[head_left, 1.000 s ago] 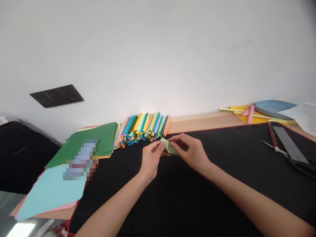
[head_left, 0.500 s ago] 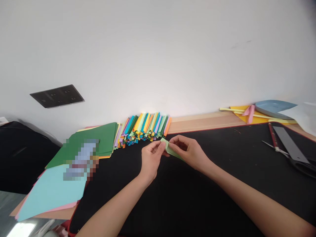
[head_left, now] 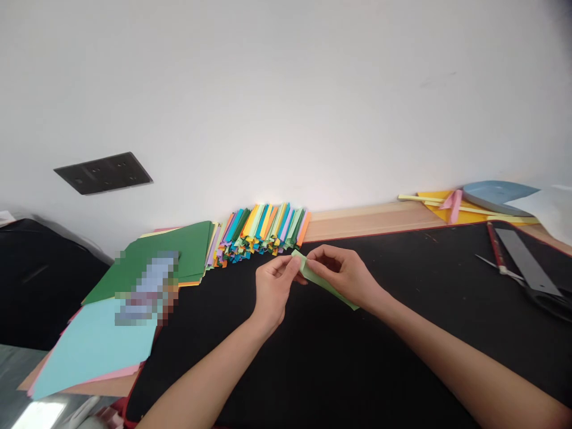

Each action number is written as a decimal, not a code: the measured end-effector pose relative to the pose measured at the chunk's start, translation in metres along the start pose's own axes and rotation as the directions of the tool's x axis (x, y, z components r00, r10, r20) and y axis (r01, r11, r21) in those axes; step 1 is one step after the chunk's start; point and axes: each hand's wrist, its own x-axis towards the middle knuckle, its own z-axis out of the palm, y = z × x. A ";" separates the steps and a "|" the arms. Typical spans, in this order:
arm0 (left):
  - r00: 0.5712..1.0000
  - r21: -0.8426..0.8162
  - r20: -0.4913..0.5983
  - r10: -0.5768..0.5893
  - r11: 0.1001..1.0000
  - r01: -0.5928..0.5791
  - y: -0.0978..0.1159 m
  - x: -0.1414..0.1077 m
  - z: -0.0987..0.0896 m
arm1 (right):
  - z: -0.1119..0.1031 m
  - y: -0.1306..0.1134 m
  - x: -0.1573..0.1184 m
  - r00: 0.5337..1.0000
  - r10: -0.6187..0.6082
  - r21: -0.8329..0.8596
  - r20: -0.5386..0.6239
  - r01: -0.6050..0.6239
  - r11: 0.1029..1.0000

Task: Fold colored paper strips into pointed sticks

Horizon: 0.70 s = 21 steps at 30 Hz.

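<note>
A light green paper strip slants between my two hands above the black mat. My left hand pinches its upper left end between thumb and fingers. Close beside it, my right hand grips the strip with thumb and forefinger near that same end. The strip's other end hangs down to the right, below my right palm. Just behind my hands lies a pile of folded paper strips in many colours, stacked against the wall.
Green paper sheets and light blue sheets lie at the left, with a blurred-out item on them. At the right rest a paper cutter's grey blade, a red-handled tool, a blue plate and yellow paper.
More of the green strip now shows, its free end reaching down and right past my right palm. Both hands stay nearly in place.
</note>
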 end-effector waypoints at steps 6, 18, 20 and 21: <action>1.000 0.003 -0.013 -0.004 1.000 0.004 0.001 0.000 0.001 | 0.000 -0.002 0.000 1.000 0.002 -0.002 -0.011 -0.002 1.000; 1.000 0.038 0.011 0.018 0.999 -0.018 0.003 -0.003 0.001 | 0.000 -0.004 -0.001 0.999 0.027 0.020 -0.037 -0.026 0.999; 1.000 0.029 0.006 0.012 1.000 -0.012 0.003 -0.003 0.002 | 0.000 -0.004 -0.001 0.998 0.029 0.006 -0.049 -0.029 1.000; 1.000 0.022 0.003 0.009 1.000 -0.009 0.003 -0.003 0.002 | 0.000 -0.004 -0.001 0.998 0.032 0.000 -0.054 -0.032 0.999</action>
